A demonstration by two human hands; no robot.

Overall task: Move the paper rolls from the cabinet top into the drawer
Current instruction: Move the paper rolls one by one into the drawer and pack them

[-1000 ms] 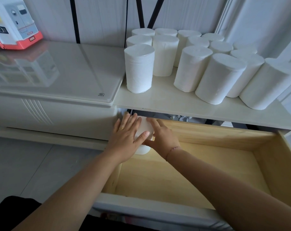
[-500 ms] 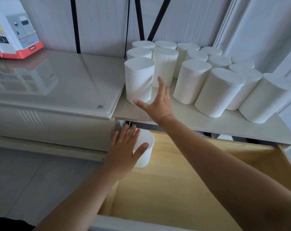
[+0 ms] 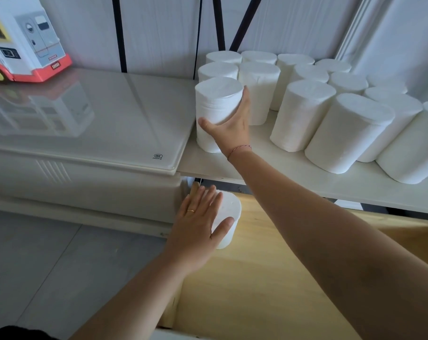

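The paper rolls (image 3: 303, 114) look light, soft and a little squashy. Their thin tissue would probably dent under a hard pinch, but it seems rough enough that a hand should not slip. The sensible hold is a wide wrap round the middle of the cylinder, thumb opposite fingers, rather than a pinch at the rim. Most stand upright and crowded on the cabinet top (image 3: 269, 165), several touching their neighbours, so a roll at the edge of the group is the easy one to take. The right hand (image 3: 229, 130) takes just that: its grip is spread wide and wrapped round the front roll (image 3: 215, 104) at the group's near left corner, with the thumb low across the near face and the fingers reaching up the right side towards the top edge. The roll's base appears to sit on the surface, not yet lifted. The left hand (image 3: 198, 224) has straight fingers laid flat over the placed roll (image 3: 229, 217), which stands in the back left corner of the open drawer (image 3: 269, 278). Its thumb rests against the roll's side, steadying rather than clutching.
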